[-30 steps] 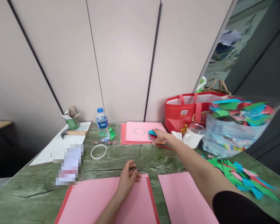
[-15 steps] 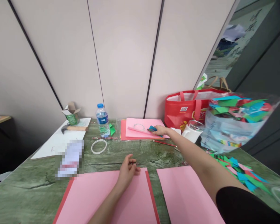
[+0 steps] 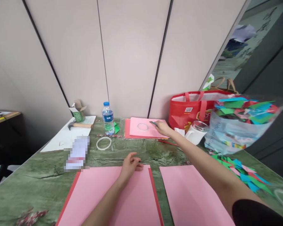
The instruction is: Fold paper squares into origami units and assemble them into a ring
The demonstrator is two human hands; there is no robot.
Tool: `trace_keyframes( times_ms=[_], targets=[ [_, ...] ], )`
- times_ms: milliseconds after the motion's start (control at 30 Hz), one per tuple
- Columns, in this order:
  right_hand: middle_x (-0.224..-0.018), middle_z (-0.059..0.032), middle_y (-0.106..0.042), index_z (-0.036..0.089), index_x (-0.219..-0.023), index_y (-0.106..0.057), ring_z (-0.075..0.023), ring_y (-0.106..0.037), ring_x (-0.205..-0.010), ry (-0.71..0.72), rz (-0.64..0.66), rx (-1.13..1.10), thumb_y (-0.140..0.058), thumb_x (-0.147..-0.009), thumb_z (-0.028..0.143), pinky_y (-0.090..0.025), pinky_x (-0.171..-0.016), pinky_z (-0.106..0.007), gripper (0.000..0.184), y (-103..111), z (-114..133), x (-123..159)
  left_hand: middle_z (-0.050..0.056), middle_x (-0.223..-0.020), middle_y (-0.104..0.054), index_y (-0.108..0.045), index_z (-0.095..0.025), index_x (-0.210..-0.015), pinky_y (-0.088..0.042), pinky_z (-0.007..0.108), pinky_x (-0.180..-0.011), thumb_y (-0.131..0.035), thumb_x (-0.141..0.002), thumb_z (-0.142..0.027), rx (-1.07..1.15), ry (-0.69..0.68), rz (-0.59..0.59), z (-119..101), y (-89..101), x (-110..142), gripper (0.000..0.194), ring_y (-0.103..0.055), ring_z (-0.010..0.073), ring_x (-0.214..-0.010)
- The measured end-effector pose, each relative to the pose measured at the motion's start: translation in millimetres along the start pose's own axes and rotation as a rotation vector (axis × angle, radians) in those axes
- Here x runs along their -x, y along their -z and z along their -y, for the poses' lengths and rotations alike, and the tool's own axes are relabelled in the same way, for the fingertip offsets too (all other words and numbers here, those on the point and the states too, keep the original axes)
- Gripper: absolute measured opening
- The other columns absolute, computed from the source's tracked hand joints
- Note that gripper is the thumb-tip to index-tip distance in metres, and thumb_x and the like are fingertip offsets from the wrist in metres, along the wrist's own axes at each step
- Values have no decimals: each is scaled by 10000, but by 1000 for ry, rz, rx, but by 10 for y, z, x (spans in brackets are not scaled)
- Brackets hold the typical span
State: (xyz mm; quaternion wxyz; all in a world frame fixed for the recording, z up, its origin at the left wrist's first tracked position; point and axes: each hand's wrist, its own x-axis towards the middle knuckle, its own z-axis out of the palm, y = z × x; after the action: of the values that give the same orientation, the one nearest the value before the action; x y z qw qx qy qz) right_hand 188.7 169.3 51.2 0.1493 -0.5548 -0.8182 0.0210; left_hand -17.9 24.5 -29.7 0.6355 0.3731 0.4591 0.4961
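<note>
My right hand (image 3: 162,128) reaches to the far middle of the table, its fingers closed on a small flat blue piece (image 3: 153,123), seen nearly edge-on. What the piece is I cannot tell. It is just above a stack of pink paper (image 3: 135,131) with a thin pale ring (image 3: 142,126) on it. My left hand (image 3: 129,166) rests palm-down with loosely spread, slightly bent fingers on a large pink sheet (image 3: 101,188) with red edges beneath. To its right lies a second pink sheet (image 3: 191,188).
A water bottle (image 3: 108,121), white ring (image 3: 103,143), hammer (image 3: 82,125) and small green box (image 3: 78,115) stand or lie to the left. At right are a red bag (image 3: 178,110), a white mug (image 3: 195,135), a plastic bag of paper scraps (image 3: 235,138), and loose scraps (image 3: 245,175).
My right hand has raised the blue piece off the pink stack and tilted it. A pink edge that was lifted half a second ago lies flat. My left hand stays on the sheet.
</note>
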Motion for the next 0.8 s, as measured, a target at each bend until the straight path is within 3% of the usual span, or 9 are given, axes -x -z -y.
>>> trace_keyframes(
  times_ms=[100, 167, 267, 367, 433, 500, 567, 700, 800],
  targets=[
    [-1227, -122, -476, 153, -1280, -351, -189, -457, -1107, 192, -42, -52, -367, -785, 46, -346, -925, -324, 507, -74, 457, 403, 126, -909, -607, -455, -141, -1008, -505, 400, -728, -580, -734, -413, 248, 72, -31, -137, -3, 23, 406, -637, 205, -769],
    [-1306, -136, -386, 178, -1327, -263, -261, -305, -1231, 292, -74, -22, -399, -757, 34, -266, -971, -479, 603, -235, 784, 764, 160, -1011, -597, -460, -153, -1071, -486, 470, -742, -451, -751, -562, 414, 146, 135, -219, 8, 45, 519, -612, 261, -883],
    [-1349, -142, -324, 204, -1311, -300, -341, -97, -1294, 335, -4, 32, -442, -751, 31, -145, -945, -636, 603, -469, 1115, 1206, 144, -1051, -607, -520, -142, -1083, -460, 408, -811, -505, -755, -500, 449, 127, 336, -258, 22, 79, 486, -590, 256, -941],
    [-1397, -127, -230, 243, -1317, -287, -350, -31, -1299, 330, 76, -118, -613, -717, 248, -181, -947, -621, 683, -533, 1151, 1366, 105, -973, -653, -567, -141, -1032, -470, 329, -775, -665, -686, -288, 388, 86, 255, -201, 0, 99, 388, -622, 216, -841],
    [-1422, -107, -154, 266, -1275, -367, -358, 6, -1299, 333, 67, -283, -701, -598, 425, -201, -959, -594, 771, -507, 1061, 1351, 104, -946, -664, -569, -140, -1028, -475, 331, -752, -684, -666, -269, 363, 62, 195, -156, -25, 100, 401, -631, 209, -792],
    [-1429, -85, -130, 267, -1206, -462, -351, 17, -1301, 290, -24, -470, -703, -564, 485, -186, -988, -558, 719, -489, 955, 1306, 112, -959, -661, -564, -138, -1039, -477, 346, -743, -685, -655, -314, 318, 8, 139, -131, -35, 88, 439, -631, 217, -786],
    [-1424, -85, -147, 259, -1203, -467, -337, -52, -1302, 220, -95, -698, -672, -609, 488, -218, -996, -517, 669, -517, 882, 1271, 106, -961, -660, -570, -139, -1026, -476, 346, -731, -691, -632, -351, 220, -73, 50, -130, -19, 64, 464, -627, 222, -787],
    [-1330, -120, -337, 282, -1304, -265, -247, -499, -1061, -13, -109, -1229, -579, -736, 409, -473, -773, -383, 661, -675, 861, 1265, 77, -907, -668, -579, -150, -971, -467, 338, -710, -642, -649, -419, -53, -205, -105, -179, 41, 26, 425, -611, 225, -785],
    [-987, -72, -590, 220, -1174, -423, -186, -589, -798, -84, -112, -1303, -588, -736, 307, -489, -698, -336, 476, -752, 892, 1280, 62, -886, -653, -589, -160, -906, -453, 335, -739, -580, -708, -401, -282, -310, -97, -231, 34, 53, 312, -585, 223, -827]
  ],
)
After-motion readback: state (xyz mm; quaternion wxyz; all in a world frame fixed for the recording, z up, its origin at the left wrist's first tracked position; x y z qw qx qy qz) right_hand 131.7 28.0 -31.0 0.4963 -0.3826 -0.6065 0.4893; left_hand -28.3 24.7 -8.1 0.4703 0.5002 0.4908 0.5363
